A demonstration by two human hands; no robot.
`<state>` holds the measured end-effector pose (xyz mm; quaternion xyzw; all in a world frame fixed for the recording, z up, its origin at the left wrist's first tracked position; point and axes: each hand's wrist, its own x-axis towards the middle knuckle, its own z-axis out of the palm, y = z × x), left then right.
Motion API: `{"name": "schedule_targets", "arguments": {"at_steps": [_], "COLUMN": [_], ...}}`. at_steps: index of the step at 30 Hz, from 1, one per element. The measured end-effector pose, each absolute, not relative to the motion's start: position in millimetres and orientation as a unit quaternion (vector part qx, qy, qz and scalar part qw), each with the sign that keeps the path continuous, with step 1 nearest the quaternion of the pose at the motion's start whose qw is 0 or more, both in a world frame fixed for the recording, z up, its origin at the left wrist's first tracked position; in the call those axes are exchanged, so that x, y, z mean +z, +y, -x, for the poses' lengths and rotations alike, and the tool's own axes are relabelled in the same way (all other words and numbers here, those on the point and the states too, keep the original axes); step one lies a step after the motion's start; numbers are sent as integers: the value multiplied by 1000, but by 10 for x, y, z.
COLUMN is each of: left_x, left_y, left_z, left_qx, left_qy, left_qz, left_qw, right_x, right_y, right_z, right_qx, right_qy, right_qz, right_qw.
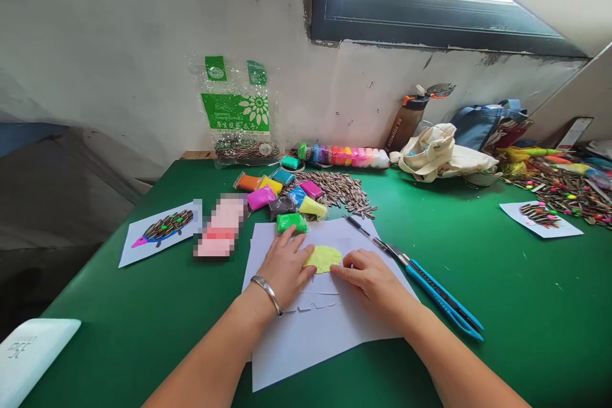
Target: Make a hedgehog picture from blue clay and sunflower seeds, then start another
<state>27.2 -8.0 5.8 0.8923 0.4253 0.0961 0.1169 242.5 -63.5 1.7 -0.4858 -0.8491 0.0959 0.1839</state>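
A flat, roundish piece of pale yellow modelling clay (325, 259) lies on a small sheet of white paper (306, 301) with a torn edge and a few drawn lines. My left hand (285, 268), wearing a silver bangle (268, 293), rests open with spread fingers against the clay's left side. On the opposite side, my right hand (370, 277) touches the clay's lower right edge with an outstretched finger, its other fingers loosely bent. Larger white sheets (296, 350) lie underneath. Just beyond my left fingertips is a green clay packet (292, 224).
A pen (366, 232) and blue scissors-like tool (442, 296) lie right of the paper. Behind are clay packets (261, 198), sunflower seeds (335, 188) and a seed bag (239, 115). Seed-covered hedgehog pictures (165, 229) flank the green table (526, 306). A bottle (406, 121) stands by the wall.
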Motion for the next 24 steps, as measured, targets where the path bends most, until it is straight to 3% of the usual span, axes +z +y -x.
{"name": "schedule_targets", "arguments": {"at_steps": [6,17,24], "left_x": [65,70,72], "left_y": [-89,-75,-79], "left_z": [-260,-245,-247], "left_qx": [103,106,95], "left_qy": [423,419,423], "left_qz": [-893,-893,-892], "left_qw": [115,129,128], "right_x": [-96,61,48], "right_y": [-588,-713,-707], "right_z": [-2477,-2246,-2248], "right_qx": [150,88,91], "right_qy": [-840,-866,-860], "right_qz": [449,459,467], "right_qw": [266,177,183]}}
